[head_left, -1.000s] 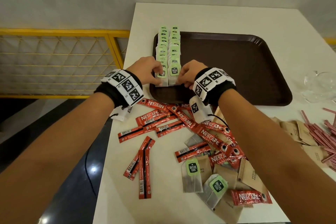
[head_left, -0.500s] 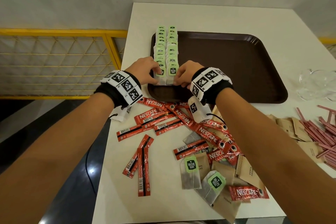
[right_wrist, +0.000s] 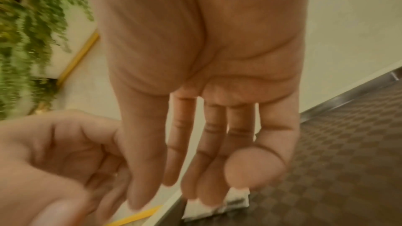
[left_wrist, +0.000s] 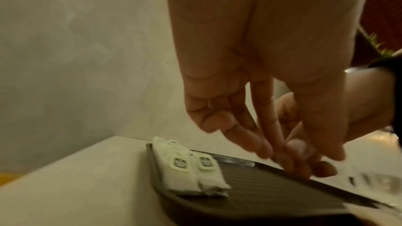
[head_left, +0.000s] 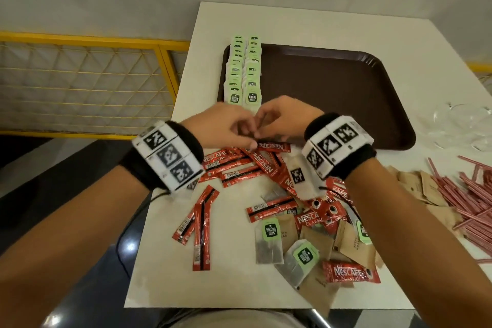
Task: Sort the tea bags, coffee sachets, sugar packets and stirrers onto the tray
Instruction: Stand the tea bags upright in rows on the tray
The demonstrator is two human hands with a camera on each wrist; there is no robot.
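Observation:
Two rows of green-tagged tea bags [head_left: 243,72] [left_wrist: 195,174] [right_wrist: 234,200] fill the left side of the brown tray [head_left: 332,93] [left_wrist: 272,195] [right_wrist: 348,161]. My left hand [head_left: 226,125] [left_wrist: 272,143] and right hand [head_left: 279,120] [right_wrist: 206,178] hover close together over the tray's near edge. Both have relaxed fingers and hold nothing. Just below them lies a pile of red Nescafe sachets [head_left: 239,165]. A left fingertip is at the end of the topmost sachet [head_left: 274,146].
Loose tea bags [head_left: 269,242] and brown sugar packets [head_left: 354,242] lie near the table's front edge. More sugar packets [head_left: 426,186] and pink stirrers [head_left: 468,194] lie at the right, with clear glassware [head_left: 463,125] behind. A yellow railing [head_left: 87,88] runs past the left edge.
Both hands have let go of the front tea bags and drawn back toward me, to the tray's near edge above the red sachets.

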